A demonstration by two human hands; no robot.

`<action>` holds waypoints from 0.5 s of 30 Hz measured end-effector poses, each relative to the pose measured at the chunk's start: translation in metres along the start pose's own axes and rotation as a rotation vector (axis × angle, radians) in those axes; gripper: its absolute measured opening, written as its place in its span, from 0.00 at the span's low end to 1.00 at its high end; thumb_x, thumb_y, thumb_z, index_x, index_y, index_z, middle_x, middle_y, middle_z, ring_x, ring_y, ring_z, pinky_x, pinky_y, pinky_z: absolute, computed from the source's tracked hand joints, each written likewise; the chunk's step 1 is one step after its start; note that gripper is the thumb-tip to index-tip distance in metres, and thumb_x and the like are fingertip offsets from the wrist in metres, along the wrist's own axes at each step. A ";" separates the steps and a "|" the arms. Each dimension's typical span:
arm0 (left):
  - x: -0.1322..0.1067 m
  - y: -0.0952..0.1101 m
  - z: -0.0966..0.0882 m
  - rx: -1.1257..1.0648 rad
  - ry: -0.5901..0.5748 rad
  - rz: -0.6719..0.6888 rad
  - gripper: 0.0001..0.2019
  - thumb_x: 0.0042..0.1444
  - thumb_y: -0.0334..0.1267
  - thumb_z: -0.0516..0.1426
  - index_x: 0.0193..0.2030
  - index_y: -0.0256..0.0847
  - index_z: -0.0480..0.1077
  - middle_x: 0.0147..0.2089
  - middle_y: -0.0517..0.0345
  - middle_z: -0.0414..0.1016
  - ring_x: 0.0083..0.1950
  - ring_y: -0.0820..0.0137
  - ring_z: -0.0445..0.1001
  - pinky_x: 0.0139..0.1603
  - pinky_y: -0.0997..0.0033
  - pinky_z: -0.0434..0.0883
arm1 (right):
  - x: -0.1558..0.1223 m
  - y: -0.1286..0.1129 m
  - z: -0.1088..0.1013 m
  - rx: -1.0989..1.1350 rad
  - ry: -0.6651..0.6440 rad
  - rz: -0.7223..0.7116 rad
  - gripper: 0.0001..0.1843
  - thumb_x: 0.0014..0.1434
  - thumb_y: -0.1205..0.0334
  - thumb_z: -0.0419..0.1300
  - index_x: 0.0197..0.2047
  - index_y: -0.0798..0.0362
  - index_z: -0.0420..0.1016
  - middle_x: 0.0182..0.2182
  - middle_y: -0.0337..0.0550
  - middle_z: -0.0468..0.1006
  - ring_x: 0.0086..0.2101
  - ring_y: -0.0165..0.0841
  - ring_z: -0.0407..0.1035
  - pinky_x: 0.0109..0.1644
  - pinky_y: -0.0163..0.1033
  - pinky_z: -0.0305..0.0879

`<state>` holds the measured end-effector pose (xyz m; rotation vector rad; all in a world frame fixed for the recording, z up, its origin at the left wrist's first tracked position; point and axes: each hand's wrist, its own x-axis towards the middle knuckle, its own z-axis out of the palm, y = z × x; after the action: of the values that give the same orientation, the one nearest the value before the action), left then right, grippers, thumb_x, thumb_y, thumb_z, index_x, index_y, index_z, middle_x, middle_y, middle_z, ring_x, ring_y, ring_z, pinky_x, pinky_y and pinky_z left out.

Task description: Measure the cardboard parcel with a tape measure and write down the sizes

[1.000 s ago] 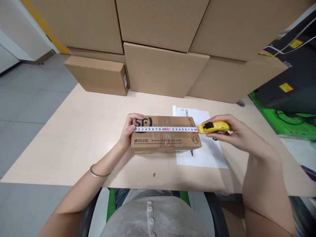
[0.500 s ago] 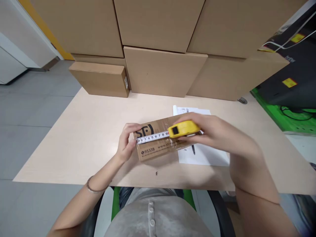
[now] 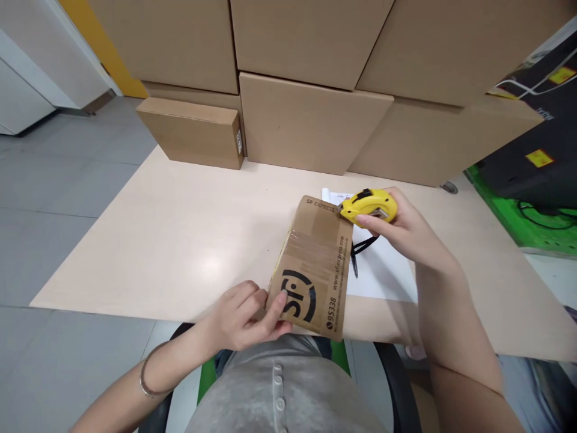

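Note:
My left hand [image 3: 250, 316] grips the lower left corner of a small brown cardboard box [image 3: 311, 258] printed with "SF" and "95338". The box is turned lengthwise toward me and tilted, its near end over the table's front edge. In my right hand [image 3: 403, 225] is a yellow tape measure [image 3: 369, 206], held at the box's far right corner. No blade shows drawn out of it. A black wrist strap [image 3: 365, 245] hangs beneath the tape measure. White paper [image 3: 383, 279] lies under and right of the box, with a dark pen [image 3: 354, 264] on it.
Large cardboard boxes [image 3: 311, 126] stand stacked along the table's back edge. A smaller closed carton [image 3: 198, 135] sits at the back left of the wooden table [image 3: 180, 240]. At right a dark machine [image 3: 527, 156] rests on a green surface [image 3: 541, 225].
The box has turned from lying crosswise to lengthwise, its "SF" end now near me. The tape's blade has gone back into its case. My left hand moved nearer; my right moved farther off.

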<state>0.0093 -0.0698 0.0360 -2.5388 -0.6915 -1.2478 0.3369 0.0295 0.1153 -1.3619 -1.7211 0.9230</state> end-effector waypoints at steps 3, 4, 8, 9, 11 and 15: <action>0.003 0.000 0.006 -0.088 0.010 0.069 0.22 0.73 0.49 0.55 0.64 0.37 0.71 0.29 0.62 0.65 0.28 0.69 0.64 0.24 0.68 0.68 | 0.011 0.015 0.009 0.092 -0.025 -0.004 0.26 0.59 0.42 0.73 0.51 0.46 0.71 0.47 0.44 0.81 0.41 0.39 0.75 0.42 0.45 0.71; 0.005 -0.004 0.010 -0.149 0.033 0.055 0.24 0.74 0.53 0.52 0.64 0.37 0.71 0.31 0.60 0.65 0.30 0.68 0.66 0.25 0.67 0.69 | 0.014 0.017 0.012 0.106 -0.034 -0.013 0.26 0.59 0.43 0.73 0.51 0.46 0.70 0.47 0.44 0.80 0.41 0.38 0.74 0.42 0.45 0.71; 0.020 -0.039 0.035 -0.405 0.172 -0.321 0.26 0.74 0.56 0.45 0.68 0.48 0.70 0.51 0.49 0.74 0.53 0.60 0.75 0.53 0.55 0.77 | 0.020 0.016 0.016 0.080 -0.075 -0.066 0.25 0.60 0.43 0.73 0.51 0.45 0.70 0.47 0.42 0.80 0.43 0.38 0.74 0.45 0.45 0.69; 0.026 -0.050 0.045 -0.469 0.199 -0.448 0.25 0.75 0.56 0.45 0.69 0.51 0.69 0.57 0.48 0.75 0.60 0.58 0.74 0.61 0.52 0.75 | 0.020 0.014 0.016 0.063 -0.076 -0.082 0.25 0.60 0.43 0.73 0.52 0.45 0.70 0.47 0.42 0.80 0.43 0.39 0.74 0.46 0.45 0.69; 0.041 -0.069 0.066 -0.638 0.245 -0.673 0.24 0.76 0.55 0.42 0.67 0.55 0.71 0.66 0.51 0.73 0.71 0.58 0.68 0.71 0.49 0.67 | 0.021 0.009 0.017 0.027 -0.081 -0.121 0.25 0.61 0.43 0.72 0.53 0.45 0.69 0.48 0.43 0.80 0.44 0.40 0.74 0.46 0.46 0.70; 0.064 -0.082 0.102 -0.961 0.272 -0.866 0.30 0.73 0.61 0.40 0.53 0.50 0.79 0.66 0.52 0.75 0.74 0.56 0.66 0.79 0.46 0.58 | 0.027 -0.015 0.030 -0.082 -0.158 -0.270 0.25 0.63 0.42 0.69 0.55 0.45 0.68 0.52 0.47 0.80 0.48 0.44 0.76 0.49 0.48 0.71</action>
<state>0.0716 0.0614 0.0239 -2.6379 -1.4846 -2.6863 0.3000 0.0510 0.1175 -1.0950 -2.0238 0.8325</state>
